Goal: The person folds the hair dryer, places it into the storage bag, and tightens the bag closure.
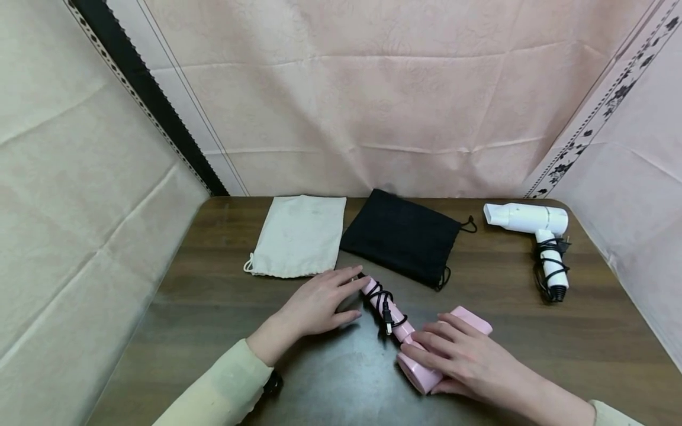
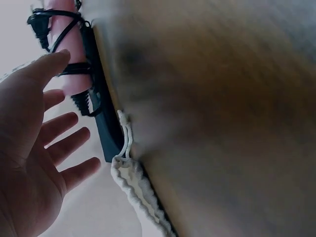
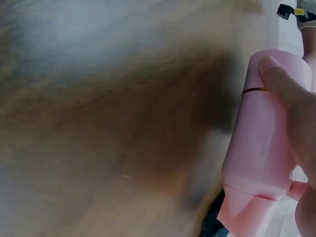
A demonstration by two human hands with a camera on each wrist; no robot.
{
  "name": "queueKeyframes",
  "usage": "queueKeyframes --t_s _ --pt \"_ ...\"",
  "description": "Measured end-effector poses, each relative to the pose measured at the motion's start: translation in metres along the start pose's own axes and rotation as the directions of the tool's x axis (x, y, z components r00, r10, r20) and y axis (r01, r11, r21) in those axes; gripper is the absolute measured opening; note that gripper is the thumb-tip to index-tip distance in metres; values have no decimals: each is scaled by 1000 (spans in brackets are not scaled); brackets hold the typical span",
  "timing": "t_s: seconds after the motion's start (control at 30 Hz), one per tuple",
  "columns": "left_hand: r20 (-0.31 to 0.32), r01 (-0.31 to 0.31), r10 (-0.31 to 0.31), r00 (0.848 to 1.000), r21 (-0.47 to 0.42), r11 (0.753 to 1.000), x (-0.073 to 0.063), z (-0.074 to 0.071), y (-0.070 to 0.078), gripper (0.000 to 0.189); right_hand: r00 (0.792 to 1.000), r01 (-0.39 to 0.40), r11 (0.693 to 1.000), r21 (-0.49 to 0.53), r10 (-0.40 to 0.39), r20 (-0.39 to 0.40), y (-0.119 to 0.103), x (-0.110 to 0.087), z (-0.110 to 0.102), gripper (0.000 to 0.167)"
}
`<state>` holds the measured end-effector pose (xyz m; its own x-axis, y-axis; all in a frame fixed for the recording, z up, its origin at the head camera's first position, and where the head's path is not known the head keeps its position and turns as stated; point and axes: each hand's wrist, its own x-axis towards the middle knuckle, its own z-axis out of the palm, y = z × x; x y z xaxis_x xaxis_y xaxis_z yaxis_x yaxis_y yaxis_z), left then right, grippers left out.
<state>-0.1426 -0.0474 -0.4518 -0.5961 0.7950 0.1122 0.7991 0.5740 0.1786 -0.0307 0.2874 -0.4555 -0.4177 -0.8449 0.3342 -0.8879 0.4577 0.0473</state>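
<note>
A pink hair dryer [image 1: 417,371] lies at the front middle of the wooden table, its handle pointing away to the left with a black cord [image 1: 386,307] wound round it. My right hand [image 1: 469,360] grips the dryer's barrel from above, and the thumb lies along the pink barrel [image 3: 259,143] in the right wrist view. Beside the handle's end, my left hand [image 1: 322,300] has its fingers spread and extended. In the left wrist view the thumb overlaps the pink handle [image 2: 71,44]; whether it touches is unclear.
A white drawstring bag [image 1: 303,234] lies flat at the back of the table [image 1: 224,307]. To its right is a black drawstring bag [image 1: 402,234]. A white hair dryer [image 1: 524,219] with its cord wrapped round the handle lies at the back right. Cloth walls [image 1: 373,118] surround the table.
</note>
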Motion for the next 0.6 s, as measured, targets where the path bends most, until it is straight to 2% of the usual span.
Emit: queueKeyframes --t_s 0.17,0.33,0.43,0.6 --pt "-85 -46 53 995 81 996 4 -10 -3 72 997 66 996 -60 -68 -38 7 13 -7 94" --pt "-143 -93 119 982 174 980 10 -20 -7 74 996 71 993 -94 -75 -42 15 24 -16 96" --pt "-183 -124 169 968 232 965 14 -25 -8 75 995 85 990 -114 -90 -43 18 31 -20 96" --pt "-249 -172 270 930 354 919 21 -29 -10 72 993 104 987 -126 -111 -47 23 40 -25 97"
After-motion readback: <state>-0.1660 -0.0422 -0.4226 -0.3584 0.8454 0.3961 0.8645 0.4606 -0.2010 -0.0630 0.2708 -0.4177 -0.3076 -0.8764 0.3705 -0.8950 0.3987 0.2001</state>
